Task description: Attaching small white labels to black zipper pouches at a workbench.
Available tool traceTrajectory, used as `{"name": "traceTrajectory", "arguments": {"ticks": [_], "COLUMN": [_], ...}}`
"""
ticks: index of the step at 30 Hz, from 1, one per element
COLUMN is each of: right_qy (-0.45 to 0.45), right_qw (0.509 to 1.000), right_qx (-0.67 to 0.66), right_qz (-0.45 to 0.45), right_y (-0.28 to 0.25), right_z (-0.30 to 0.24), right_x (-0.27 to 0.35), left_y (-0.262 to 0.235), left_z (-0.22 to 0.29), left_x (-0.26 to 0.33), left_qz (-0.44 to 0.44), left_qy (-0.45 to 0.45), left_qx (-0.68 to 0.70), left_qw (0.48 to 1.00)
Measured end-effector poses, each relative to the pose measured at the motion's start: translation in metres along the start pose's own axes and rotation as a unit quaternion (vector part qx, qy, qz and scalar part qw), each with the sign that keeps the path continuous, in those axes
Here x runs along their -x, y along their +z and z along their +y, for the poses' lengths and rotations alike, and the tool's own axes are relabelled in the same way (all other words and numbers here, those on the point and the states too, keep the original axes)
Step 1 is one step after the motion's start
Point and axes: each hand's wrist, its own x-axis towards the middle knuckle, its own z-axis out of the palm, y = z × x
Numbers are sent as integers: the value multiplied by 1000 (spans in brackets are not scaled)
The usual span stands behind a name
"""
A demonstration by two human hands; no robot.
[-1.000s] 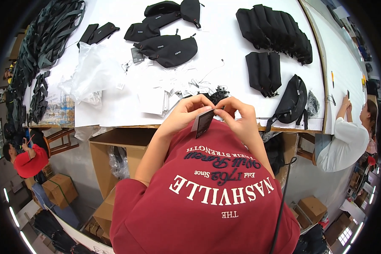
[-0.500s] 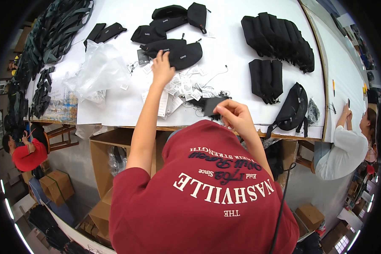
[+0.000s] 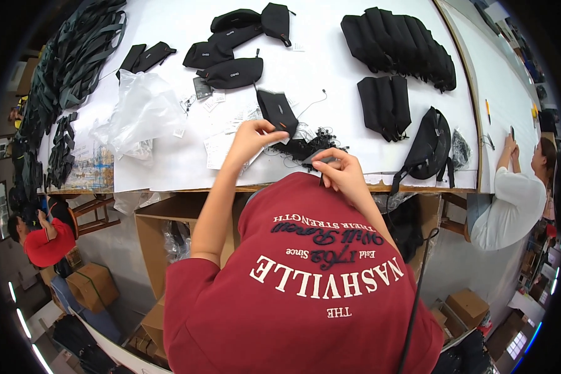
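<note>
My left hand (image 3: 249,142) is closed on one end of a small black pouch (image 3: 277,110), which is lifted off the table and tilted. My right hand (image 3: 343,172), near the table's front edge, pinches a thin dark grey card (image 3: 318,158), partly hidden by the fingers. Between and beyond the hands lies a tangle of black cords (image 3: 323,138). White paper tags (image 3: 217,149) are spread by my left wrist. Another black pouch (image 3: 234,73) rests farther back, with a dark card (image 3: 202,88) beside it.
A crumpled clear plastic bag (image 3: 144,115) lies on the left, near heaped dark straps (image 3: 75,56). Black pouches stand in rows (image 3: 399,47) at the right, with a black waist bag (image 3: 427,149) at the front edge. A person in white (image 3: 511,202) sits far right.
My left hand has taken a black pouch from the group and drawn it nearer and to the right. My right hand still holds the dark card, now turned more edge-on.
</note>
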Motion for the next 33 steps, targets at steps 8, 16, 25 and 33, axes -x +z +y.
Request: {"name": "traceTrajectory", "arguments": {"ticks": [8, 16, 25, 33], "right_qy": [-23, -10, -13, -50], "right_qw": [999, 995, 987, 983], "right_qx": [-29, -81, 128, 165], "right_qz": [17, 56, 99, 69], "right_y": [3, -17, -46, -34], "right_z": [19, 42, 91, 71], "right_x": [-13, -11, -12, 1], "left_y": [39, 41, 51, 52], "left_z": [15, 3, 12, 10], "left_x": [43, 44, 42, 43], "left_qz": [-86, -45, -55, -73], "left_qy": [-33, 23, 118, 103], "left_qx": [201, 200, 8, 81], "left_qw": [975, 978, 991, 989]}}
